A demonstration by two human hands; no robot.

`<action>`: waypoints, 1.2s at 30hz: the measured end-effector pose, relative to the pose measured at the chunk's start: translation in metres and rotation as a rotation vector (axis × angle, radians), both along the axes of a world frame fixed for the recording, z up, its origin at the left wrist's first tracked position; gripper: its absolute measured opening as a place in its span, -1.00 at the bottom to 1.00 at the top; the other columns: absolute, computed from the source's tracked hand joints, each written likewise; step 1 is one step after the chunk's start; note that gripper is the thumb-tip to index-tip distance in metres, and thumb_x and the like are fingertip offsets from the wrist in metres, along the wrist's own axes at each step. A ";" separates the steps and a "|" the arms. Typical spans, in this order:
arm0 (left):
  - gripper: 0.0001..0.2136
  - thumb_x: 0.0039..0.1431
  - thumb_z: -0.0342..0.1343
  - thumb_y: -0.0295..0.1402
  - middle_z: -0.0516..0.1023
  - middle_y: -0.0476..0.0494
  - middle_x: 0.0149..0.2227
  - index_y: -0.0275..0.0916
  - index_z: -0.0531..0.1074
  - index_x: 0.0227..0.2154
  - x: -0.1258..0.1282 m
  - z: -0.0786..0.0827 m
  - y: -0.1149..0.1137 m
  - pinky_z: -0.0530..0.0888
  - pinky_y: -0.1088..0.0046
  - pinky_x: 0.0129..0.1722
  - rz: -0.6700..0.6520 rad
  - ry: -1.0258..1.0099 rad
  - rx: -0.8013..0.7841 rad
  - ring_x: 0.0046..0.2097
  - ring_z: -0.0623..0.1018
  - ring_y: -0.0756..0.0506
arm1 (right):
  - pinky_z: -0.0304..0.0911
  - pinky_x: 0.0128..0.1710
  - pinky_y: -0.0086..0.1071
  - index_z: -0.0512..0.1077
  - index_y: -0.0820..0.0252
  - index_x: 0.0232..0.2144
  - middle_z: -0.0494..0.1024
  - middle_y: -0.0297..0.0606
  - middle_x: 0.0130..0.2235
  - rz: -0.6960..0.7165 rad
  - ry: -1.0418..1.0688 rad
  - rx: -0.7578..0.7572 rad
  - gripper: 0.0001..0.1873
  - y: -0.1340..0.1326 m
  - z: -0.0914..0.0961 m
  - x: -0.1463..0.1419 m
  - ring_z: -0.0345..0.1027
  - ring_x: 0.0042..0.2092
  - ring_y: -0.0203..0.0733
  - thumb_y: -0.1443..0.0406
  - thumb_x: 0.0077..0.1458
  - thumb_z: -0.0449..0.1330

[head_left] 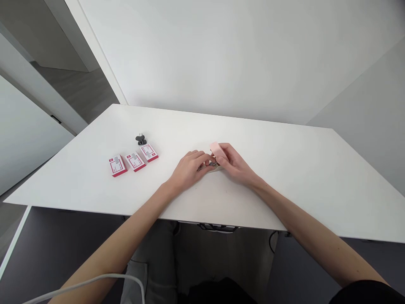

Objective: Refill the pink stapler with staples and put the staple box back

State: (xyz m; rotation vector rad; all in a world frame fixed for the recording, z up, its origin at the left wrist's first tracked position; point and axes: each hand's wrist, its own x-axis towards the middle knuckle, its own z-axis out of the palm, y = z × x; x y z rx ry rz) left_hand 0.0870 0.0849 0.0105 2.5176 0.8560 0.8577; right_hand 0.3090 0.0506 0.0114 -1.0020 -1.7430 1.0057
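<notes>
My right hand (236, 166) is closed around a pale pink, flat piece (218, 150), which it holds up at an angle; I cannot tell whether this is a lid, a flap or a separate part. My left hand (190, 169) is curled just to the left, its thumb and fingers coming together over a low, cream-coloured holder (216, 169) on the table. Small patterned or metallic bits show between the two hands, too small and too covered to name. What the left fingertips grip, if anything, is hidden.
Three small red-and-white boxes (135, 161) lie in a slanting row on the white table (284, 177), left of my hands. Behind them sits a small black and silver object (141, 139). A white wall (221, 59) rises at the back. A white cable (107, 276) crosses my left forearm.
</notes>
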 end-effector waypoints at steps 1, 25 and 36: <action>-0.87 0.47 0.14 -0.24 0.61 -0.06 -0.25 -0.14 0.50 -0.17 0.000 0.000 0.000 0.43 0.25 -0.02 0.000 -0.007 0.000 -0.20 0.52 -0.13 | 0.39 0.11 -0.06 0.32 -0.01 0.11 0.47 -0.17 0.03 0.006 0.005 0.007 -0.57 0.000 0.000 0.000 0.42 0.07 0.01 -0.12 0.45 0.12; -0.81 0.50 0.06 -0.25 0.64 -0.13 -0.10 -0.15 0.56 -0.16 -0.008 0.024 0.033 0.40 0.38 -0.23 -0.260 0.119 -0.111 -0.19 0.58 -0.11 | 0.38 0.07 -0.08 0.33 0.00 0.13 0.53 -0.14 0.05 0.133 0.047 0.020 -0.59 0.006 0.004 0.004 0.46 0.05 -0.01 -0.09 0.47 0.12; -0.80 0.51 0.08 -0.23 0.62 -0.13 -0.05 -0.15 0.58 -0.14 -0.004 0.022 0.034 0.42 0.38 -0.21 -0.296 0.010 -0.135 -0.17 0.58 -0.09 | 0.38 0.02 -0.12 0.34 -0.03 0.15 0.51 -0.15 0.08 0.145 0.068 -0.023 -0.58 0.009 0.002 0.008 0.43 0.04 -0.03 -0.10 0.47 0.12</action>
